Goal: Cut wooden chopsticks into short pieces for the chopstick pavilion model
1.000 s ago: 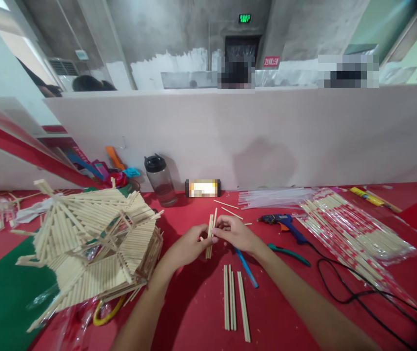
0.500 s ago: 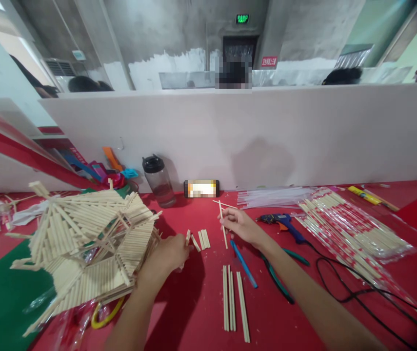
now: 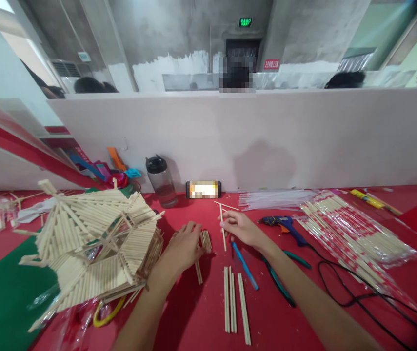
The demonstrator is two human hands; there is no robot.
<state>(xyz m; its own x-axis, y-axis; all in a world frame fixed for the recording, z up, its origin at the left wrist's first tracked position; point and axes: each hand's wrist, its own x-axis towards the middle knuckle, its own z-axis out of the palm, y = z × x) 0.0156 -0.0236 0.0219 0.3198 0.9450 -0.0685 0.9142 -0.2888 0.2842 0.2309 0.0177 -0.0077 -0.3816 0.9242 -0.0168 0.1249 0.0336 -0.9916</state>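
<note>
My right hand [image 3: 241, 228] pinches a thin wooden stick [image 3: 224, 240] upright between thumb and fingers. My left hand [image 3: 187, 243] is curled low over the red table, its fingertips against a small row of short wooden sticks [image 3: 207, 241]. More short sticks [image 3: 198, 273] jut out beneath its palm, apparently held there; the grip itself is partly hidden. A blue pen-like stick [image 3: 245, 265] lies just below my right hand. Nearer to me, several longer wooden sticks [image 3: 233, 302] lie side by side. To the left stands a roofed model built of wooden sticks [image 3: 94, 243].
A glue gun [image 3: 281, 223] with a black cord and green-handled pliers [image 3: 279, 282] lie around my right forearm. Bagged chopsticks [image 3: 354, 224] and clear glue sticks [image 3: 277, 199] are at the right. A bottle [image 3: 161, 183] and a phone [image 3: 203, 189] stand before the white partition [image 3: 193, 131].
My left hand has moved right and slightly up, onto the row of short sticks. My right hand keeps its thin stick almost in place. The view has shifted slightly.
</note>
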